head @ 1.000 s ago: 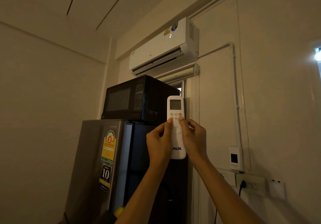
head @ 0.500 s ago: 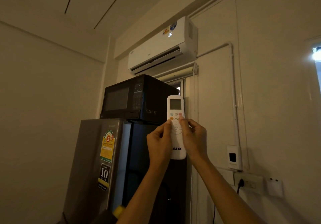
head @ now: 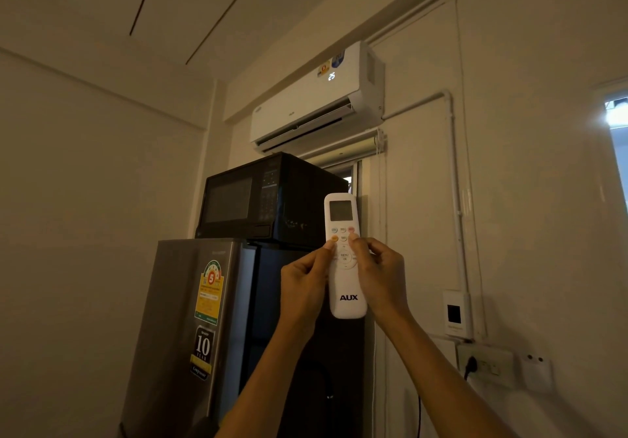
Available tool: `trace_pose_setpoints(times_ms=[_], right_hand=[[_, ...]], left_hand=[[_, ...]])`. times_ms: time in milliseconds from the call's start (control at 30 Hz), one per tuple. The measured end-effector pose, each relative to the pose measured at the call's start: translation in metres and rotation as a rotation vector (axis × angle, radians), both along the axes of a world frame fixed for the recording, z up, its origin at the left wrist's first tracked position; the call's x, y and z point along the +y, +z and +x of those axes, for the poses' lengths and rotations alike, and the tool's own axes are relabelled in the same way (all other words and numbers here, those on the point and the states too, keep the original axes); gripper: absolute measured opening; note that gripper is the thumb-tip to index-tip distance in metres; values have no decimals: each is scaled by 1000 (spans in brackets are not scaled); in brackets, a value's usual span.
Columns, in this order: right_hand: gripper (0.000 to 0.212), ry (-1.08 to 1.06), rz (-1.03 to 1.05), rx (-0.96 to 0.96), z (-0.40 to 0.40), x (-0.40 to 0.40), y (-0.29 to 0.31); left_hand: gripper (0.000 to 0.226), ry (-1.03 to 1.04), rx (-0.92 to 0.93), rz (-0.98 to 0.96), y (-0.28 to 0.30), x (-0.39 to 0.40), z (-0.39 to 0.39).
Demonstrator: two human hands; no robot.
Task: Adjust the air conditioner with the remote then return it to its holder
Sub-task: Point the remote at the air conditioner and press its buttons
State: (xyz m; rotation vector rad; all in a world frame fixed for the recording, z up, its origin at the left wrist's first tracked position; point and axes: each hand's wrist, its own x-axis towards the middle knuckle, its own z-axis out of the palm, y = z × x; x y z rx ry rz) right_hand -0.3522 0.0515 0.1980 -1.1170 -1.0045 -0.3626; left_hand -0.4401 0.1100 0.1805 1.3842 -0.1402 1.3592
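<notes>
A white remote (head: 344, 288) marked AUX stands upright in front of me, held from both sides. My left hand (head: 300, 288) grips its left edge, thumb resting below the orange button. My right hand (head: 382, 276) grips its right edge, thumb tip just under the red button. The white air conditioner (head: 306, 104) hangs high on the wall above, its flap open and its lit display reading 25. A white wall holder (head: 457, 313) with a dark square window is mounted at the lower right.
A black microwave (head: 258, 196) sits on a grey fridge (head: 190, 329) behind the remote. A wall socket (head: 484, 364) with a black plug is at the lower right, a white conduit (head: 453, 179) runs up the wall, and a bright window (head: 616, 125) is at the right edge.
The air conditioner's display went from a partly lit figure to reading 25. My left thumb slid slightly down off the button row. The remote and both hands otherwise stayed in place.
</notes>
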Motion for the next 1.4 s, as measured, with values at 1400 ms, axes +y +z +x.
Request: trace_pose_setpoints(times_ms=[1400], right_hand=[[22,-35,-35,34,-2,-5,14]], left_hand=[[17,-43,0,20,14,0,4]])
